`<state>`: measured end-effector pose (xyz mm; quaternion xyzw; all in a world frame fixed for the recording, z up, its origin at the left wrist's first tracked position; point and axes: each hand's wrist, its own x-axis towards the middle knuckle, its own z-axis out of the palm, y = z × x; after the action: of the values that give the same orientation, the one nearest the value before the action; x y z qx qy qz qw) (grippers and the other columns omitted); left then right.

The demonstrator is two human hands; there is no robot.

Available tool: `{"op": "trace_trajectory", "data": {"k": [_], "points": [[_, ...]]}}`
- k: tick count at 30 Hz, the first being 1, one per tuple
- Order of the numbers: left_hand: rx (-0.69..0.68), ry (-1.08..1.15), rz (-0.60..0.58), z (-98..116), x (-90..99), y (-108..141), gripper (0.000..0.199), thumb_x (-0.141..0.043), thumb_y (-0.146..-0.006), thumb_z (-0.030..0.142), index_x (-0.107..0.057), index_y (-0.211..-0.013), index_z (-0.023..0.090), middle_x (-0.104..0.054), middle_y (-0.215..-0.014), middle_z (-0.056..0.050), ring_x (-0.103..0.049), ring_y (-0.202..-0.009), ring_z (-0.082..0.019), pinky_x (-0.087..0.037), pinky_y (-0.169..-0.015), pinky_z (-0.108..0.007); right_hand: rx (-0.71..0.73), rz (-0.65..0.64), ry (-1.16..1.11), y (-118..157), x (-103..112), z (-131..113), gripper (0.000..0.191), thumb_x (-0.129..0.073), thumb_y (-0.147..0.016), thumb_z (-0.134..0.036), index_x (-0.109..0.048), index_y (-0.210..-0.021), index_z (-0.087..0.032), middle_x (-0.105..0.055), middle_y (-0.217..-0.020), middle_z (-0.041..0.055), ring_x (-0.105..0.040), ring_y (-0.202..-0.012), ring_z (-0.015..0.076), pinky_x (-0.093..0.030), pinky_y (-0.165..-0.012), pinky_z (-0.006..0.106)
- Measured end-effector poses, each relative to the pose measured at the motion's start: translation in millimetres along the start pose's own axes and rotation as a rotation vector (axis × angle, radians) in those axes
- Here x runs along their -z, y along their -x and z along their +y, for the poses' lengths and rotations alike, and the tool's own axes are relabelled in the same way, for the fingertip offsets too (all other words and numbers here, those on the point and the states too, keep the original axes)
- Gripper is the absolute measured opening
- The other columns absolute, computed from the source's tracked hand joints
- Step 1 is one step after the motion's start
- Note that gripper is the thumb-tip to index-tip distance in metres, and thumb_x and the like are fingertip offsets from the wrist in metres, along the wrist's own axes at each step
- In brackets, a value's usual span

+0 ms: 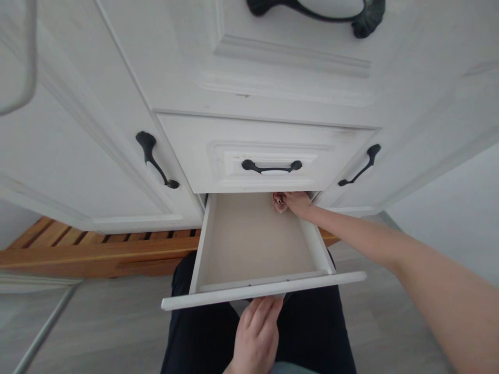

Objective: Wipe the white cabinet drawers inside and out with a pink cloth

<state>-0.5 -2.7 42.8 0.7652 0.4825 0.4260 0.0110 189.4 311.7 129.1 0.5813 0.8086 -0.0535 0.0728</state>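
A white drawer [265,289] is pulled out of the cabinet above my legs. Inside it, near the back right corner, my right hand [297,203] is closed on a crumpled pinkish cloth [279,202] that touches the beige drawer bottom [257,239]. My left hand [256,332] is at the outer side of the drawer front, its fingers together and curled up under the front's edge; the fingertips are partly hidden there.
Above is a closed drawer front with a black handle [272,167]. Cabinet doors with black handles [156,161] flank it. A slatted wooden bench [97,254] runs beneath on the left. A white wall stands at the right.
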Motion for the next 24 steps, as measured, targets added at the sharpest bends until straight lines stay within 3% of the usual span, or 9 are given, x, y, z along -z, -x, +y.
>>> {"op": "trace_trajectory", "data": {"k": [4, 8, 14, 18, 21, 22, 24], "points": [[0.054, 0.036, -0.075, 4, 5.1, -2, 0.041, -0.051, -0.094, 0.012, -0.064, -0.132, 0.022, -0.071, -0.12, -0.004, -0.062, -0.116, -0.018, -0.052, -0.102, -0.028, 0.051, -0.02, 0.13, -7, -2, 3, 0.041, -0.036, -0.096, -0.009, -0.069, -0.12, -0.008, -0.067, -0.126, 0.0223, -0.057, -0.126, 0.0333, -0.039, -0.106, 0.044], [0.026, 0.01, -0.055, 2, 5.1, -1, 0.039, -0.052, -0.094, 0.011, -0.066, -0.129, 0.022, -0.071, -0.118, -0.004, -0.062, -0.114, -0.018, -0.051, -0.1, -0.029, 0.138, -0.082, 0.187, 2, 4, 1, 0.034, -0.044, -0.092, -0.009, -0.073, -0.111, -0.01, -0.073, -0.11, 0.0204, -0.063, -0.115, 0.0326, -0.042, -0.1, 0.042], [-0.067, -0.037, -0.037, -5, 3.9, -1, 0.039, -0.048, -0.096, 0.011, -0.066, -0.129, 0.022, -0.074, -0.116, -0.001, -0.063, -0.109, -0.017, -0.049, -0.098, -0.03, 0.219, -0.232, 0.232, 72, 1, -14, 0.047, -0.058, -0.086, -0.023, -0.063, -0.132, -0.012, -0.075, -0.107, 0.0189, -0.071, -0.099, 0.0316, -0.049, -0.08, 0.037], [-0.054, 0.003, -0.01, -4, -0.4, -1, 0.038, -0.049, -0.095, 0.011, -0.067, -0.127, 0.022, -0.074, -0.114, -0.001, -0.064, -0.107, -0.017, -0.049, -0.098, -0.03, 0.334, -0.47, 0.198, 114, 3, -23, 0.031, -0.059, -0.082, -0.024, -0.074, -0.108, -0.017, -0.077, -0.095, 0.0137, -0.073, -0.088, 0.0264, -0.047, -0.069, 0.031], [0.008, 0.082, 0.016, -1, -6.2, 0, 0.039, -0.048, -0.095, 0.01, -0.067, -0.127, 0.022, -0.074, -0.114, -0.002, -0.064, -0.108, -0.016, -0.05, -0.098, -0.028, 0.349, -0.655, 0.043, 116, 15, -20, 0.016, -0.064, -0.079, -0.027, -0.076, -0.085, -0.018, -0.077, -0.082, 0.01, -0.072, -0.075, 0.0239, -0.044, -0.061, 0.029], [0.029, 0.11, 0.021, -1, -8.0, 0, 0.039, -0.048, -0.095, 0.01, -0.068, -0.126, 0.022, -0.074, -0.115, -0.002, -0.064, -0.109, -0.016, -0.05, -0.098, -0.028, 0.307, -0.658, -0.03, 111, 20, -19, 0.015, -0.065, -0.079, -0.029, -0.076, -0.083, -0.018, -0.076, -0.079, 0.0086, -0.071, -0.071, 0.0228, -0.043, -0.058, 0.028], [0.057, 0.152, 0.026, 1, -10.4, 0, 0.04, -0.047, -0.095, 0.01, -0.068, -0.126, 0.023, -0.073, -0.115, -0.002, -0.063, -0.11, -0.017, -0.05, -0.098, -0.028, 0.182, -0.544, -0.161, 93, 29, -16, 0.018, -0.065, -0.083, -0.031, -0.076, -0.091, -0.018, -0.077, -0.083, 0.0072, -0.071, -0.071, 0.0208, -0.045, -0.059, 0.026]]}}
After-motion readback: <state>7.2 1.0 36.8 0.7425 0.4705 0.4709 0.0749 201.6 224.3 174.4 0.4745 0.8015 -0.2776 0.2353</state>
